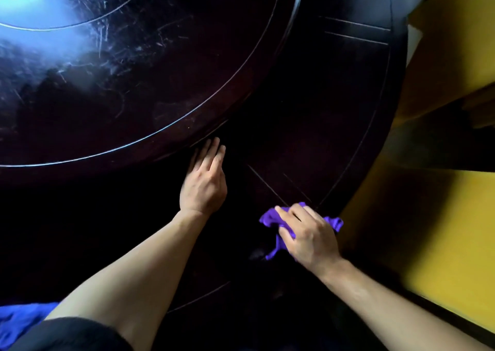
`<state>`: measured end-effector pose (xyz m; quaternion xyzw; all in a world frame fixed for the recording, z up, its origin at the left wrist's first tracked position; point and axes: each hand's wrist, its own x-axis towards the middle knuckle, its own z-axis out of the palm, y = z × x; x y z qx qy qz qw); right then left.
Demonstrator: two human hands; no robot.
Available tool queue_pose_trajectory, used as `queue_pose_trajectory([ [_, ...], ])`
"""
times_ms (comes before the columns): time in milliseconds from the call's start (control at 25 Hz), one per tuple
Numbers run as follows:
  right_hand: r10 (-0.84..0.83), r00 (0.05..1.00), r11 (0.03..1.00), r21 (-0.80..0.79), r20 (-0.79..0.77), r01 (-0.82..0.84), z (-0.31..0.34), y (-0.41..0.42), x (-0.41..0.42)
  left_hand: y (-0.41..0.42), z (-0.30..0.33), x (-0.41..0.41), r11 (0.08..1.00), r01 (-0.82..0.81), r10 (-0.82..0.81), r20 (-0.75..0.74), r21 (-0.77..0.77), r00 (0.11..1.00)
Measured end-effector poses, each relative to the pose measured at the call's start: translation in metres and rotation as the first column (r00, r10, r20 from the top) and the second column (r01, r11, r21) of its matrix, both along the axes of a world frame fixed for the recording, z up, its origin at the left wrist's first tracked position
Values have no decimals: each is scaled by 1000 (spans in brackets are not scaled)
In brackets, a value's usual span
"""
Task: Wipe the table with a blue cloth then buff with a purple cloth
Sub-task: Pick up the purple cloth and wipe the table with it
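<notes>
Right hand (308,233): we bunch the purple cloth (270,219) under curled fingers, pressing it to the tabletop (308,136) for buffing. Left hand (205,179): flat, empty, bracing alongside. Blue cloth (21,321): set aside behind our left arm.

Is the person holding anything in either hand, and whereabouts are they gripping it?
The right hand grips a bunched purple cloth around its middle, against the dark table. The left hand holds nothing, resting flat on the table.
</notes>
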<state>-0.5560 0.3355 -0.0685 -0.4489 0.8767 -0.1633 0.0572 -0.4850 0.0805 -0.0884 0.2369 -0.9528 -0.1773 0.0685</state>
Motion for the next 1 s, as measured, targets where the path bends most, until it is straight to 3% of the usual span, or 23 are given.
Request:
queue_pose_trajectory([
  [120, -72, 997, 996, -47, 5, 72, -3, 4, 0, 1, 1, 0, 1000, 3, -3, 28, -9, 1000],
  [320, -281, 958, 954, -91, 53, 285, -1, -105, -26, 0, -3, -1, 1000, 5, -4, 34, -19, 999],
  [400, -329, 943, 936, -115, 55, 334, 0, -112, -19, 0, -2, 0, 1000, 3, -3, 21, -5, 1000],
  [600, 94, 995, 987, -134, 17, -91, 3, 17, 59, 3, 1, 0, 1000, -8, 8, 17, 16, 1000],
  [680, 126, 992, 978, -168, 4, -123, 4, 35, 34, 3, 1, -1, 1000, -11, 10, 22, 25, 1000],
  [760, -98, 993, 976, -200, -63, 84, 4, 21, -20, 4, -1, -1, 999, -15, 14, 24, 42, 1000],
  [880, -528, 849, 841, -160, -37, 516, 6, -7, -106, 3, -3, 1, 997, -10, 8, 29, 76, 1000],
  [1000, -576, 814, 817, -97, -72, 569, -5, -20, -87, -3, -5, 1, 995, 10, -10, -1, 99, 1000],
])
